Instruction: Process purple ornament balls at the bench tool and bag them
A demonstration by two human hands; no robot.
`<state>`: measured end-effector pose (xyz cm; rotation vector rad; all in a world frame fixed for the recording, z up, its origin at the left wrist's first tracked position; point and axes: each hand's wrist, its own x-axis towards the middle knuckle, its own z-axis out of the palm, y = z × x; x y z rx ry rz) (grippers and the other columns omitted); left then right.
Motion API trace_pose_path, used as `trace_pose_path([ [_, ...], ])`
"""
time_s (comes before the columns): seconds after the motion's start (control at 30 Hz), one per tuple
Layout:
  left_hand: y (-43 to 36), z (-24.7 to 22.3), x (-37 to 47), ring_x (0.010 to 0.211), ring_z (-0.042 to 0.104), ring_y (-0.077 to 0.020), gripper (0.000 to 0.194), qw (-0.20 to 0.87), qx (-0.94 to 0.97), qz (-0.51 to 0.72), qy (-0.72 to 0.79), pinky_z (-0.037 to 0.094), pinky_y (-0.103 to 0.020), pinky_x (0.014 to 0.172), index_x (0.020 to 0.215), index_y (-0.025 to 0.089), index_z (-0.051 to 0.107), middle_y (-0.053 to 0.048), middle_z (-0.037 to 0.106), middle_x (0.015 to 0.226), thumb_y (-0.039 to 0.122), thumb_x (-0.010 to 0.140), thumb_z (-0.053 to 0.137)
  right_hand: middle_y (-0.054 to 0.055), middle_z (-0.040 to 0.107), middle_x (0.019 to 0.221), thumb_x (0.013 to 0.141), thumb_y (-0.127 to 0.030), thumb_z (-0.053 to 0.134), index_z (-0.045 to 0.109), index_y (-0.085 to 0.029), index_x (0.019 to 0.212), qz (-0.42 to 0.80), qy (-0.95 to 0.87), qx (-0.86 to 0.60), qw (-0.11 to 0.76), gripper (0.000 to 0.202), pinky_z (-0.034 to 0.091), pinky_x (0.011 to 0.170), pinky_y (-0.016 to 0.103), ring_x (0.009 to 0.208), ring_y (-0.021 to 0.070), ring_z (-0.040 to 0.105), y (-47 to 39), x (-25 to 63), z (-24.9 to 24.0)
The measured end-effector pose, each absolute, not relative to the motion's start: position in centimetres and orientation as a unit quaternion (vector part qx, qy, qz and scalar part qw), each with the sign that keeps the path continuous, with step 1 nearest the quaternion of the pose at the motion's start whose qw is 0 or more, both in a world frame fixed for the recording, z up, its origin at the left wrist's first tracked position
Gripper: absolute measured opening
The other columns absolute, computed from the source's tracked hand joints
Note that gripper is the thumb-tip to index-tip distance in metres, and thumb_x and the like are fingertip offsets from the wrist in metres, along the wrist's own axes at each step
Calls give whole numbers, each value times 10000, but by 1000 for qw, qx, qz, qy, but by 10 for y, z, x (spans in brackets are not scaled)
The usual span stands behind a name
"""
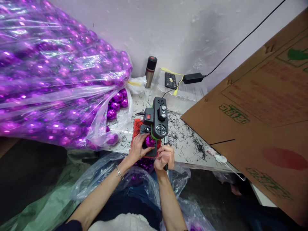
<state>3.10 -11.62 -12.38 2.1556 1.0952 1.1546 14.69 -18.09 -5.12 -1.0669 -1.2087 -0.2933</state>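
Left hand [139,148] holds purple ball [149,141]; carton print [234,113] unreadable

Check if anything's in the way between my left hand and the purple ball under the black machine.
Nothing visible is in the way: your left hand has its thumb and fingers at the purple ball. The black machine overhangs it, and your right hand is off to the side, on the handle.

A gap seemingly runs between machine [160,120] and carton [255,109]
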Motion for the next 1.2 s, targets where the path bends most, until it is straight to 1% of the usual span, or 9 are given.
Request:
trace_pose_path([
  [0.23, -115, -123, 32, 1232, 751, -352, 590, 221, 785, 423, 394, 590, -527, 1093, 1428, 206, 668, -154, 782, 1314, 496, 943, 834, -25, 565, 751, 1133, -235, 331, 496, -251, 763, -142, -559, -453, 680, 405, 495, 672, 333, 623, 133, 549, -176, 151, -54],
  [0.4, -116, -121, 34, 1220, 753, -349, 574, 223, 783, 419, 402, 602, -512, 1064, 1406, 216, 679, -145, 785, 1296, 521, 943, 830, -35, 561, 734, 1138, -259, 363, 495, -247, 744, -152, -581, -449, 661, 416, 515, 699, 329, 630, 127, 564, -176, 152, -52],
  [0.57, -112, -120, 34, 1250, 747, -360, 630, 247, 783, 420, 386, 594, -543, 1086, 1439, 204, 651, -163, 775, 1336, 501, 923, 856, -28, 568, 713, 1107, -179, 402, 492, -243, 710, -103, -552, -485, 671, 412, 446, 610, 295, 635, 125, 562, -183, 152, -17],
  [0.7, -131, -121, 24, 1337, 716, -373, 634, 254, 791, 410, 376, 523, -627, 1194, 1487, 210, 611, -184, 745, 1411, 464, 949, 831, -31, 561, 677, 1113, -203, 458, 536, -235, 718, -44, -533, -528, 660, 403, 449, 637, 300, 664, 133, 594, -189, 152, 18],
  [0.77, -151, -119, 12, 1392, 686, -387, 710, 240, 806, 401, 363, 488, -655, 1235, 1527, 216, 582, -202, 708, 1477, 509, 934, 839, -26, 560, 670, 1113, -229, 474, 543, -235, 710, -43, -534, -529, 658, 409, 453, 649, 310, 678, 143, 607, -191, 153, 22],
  [0.87, -167, -108, -12, 1441, 652, -393, 817, 202, 814, 410, 358, 509, -634, 1230, 1603, 215, 514, -222, 655, 1555, 586, 938, 809, -24, 560, 668, 1103, -220, 481, 529, -232, 686, -55, -545, -514, 660, 419, 448, 650, 313, 679, 147, 608, -193, 154, 10],
  [1.0, -115, -75, -54, 1396, 678, -331, 464, 118, 777, 452, 422, 541, -559, 1209, 1547, 207, 589, -184, 712, 1477, 348, 1108, 543, -14, 607, 720, 1094, -208, 488, 544, -223, 676, -46, -532, -501, 681, 421, 449, 627, 305, 656, 135, 597, -191, 153, -10],
  [1.07, -66, -58, -77, 1324, 702, -336, 414, 97, 751, 440, 482, 547, -576, 1184, 1465, 171, 653, -196, 742, 1395, 241, 1107, 456, -12, 612, 725, 1097, -224, 498, 550, -222, 673, -42, -524, -498, 690, 427, 447, 612, 301, 645, 134, 593, -189, 153, -14],
  [1.2, 13, -48, -104, 1165, 719, -387, 317, 117, 746, 322, 571, 574, -603, 1082, 1222, 153, 750, -212, 769, 1158, 128, 961, 571, -16, 591, 688, 1106, -272, 505, 544, -223, 653, -51, -521, -498, 691, 457, 435, 588, 290, 631, 134, 595, -188, 152, -13],
])
